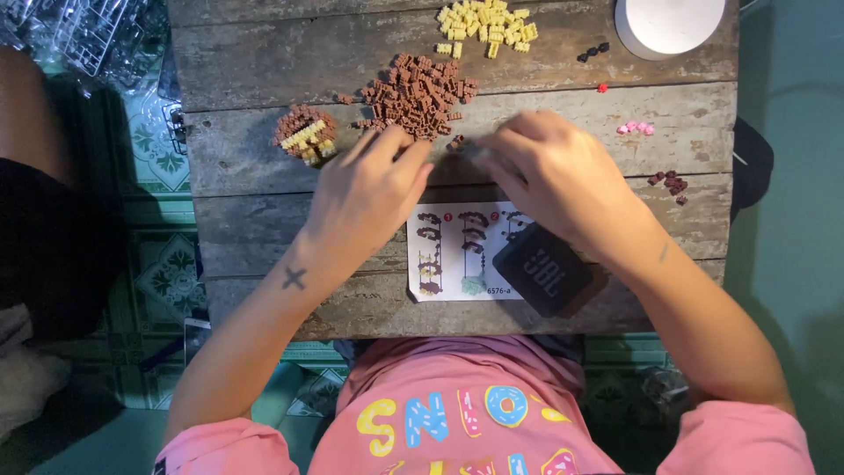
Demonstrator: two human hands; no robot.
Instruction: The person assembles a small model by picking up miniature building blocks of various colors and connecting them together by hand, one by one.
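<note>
The black rounded speaker [547, 268] lies on the white printed instruction sheet [453, 251]. Above the sheet, the left hand [369, 193] and right hand [549, 171] pinch tiny brown bricks [457, 143]; their grip is unclear. A slip could scatter the brown brick pile [418, 92] above.

brown brick pile [418, 95] ahead, bare planks [246, 167] left

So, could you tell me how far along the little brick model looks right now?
Early on, it seems. Done: one small brown-and-yellow assembly sits apart on the table. In hand: the left hand and right hand meet over small pieces at the edge of the brown pile, above the instruction sheet. Left: most brown bricks, the whole yellow pile and the pink bits lie loose.
</note>
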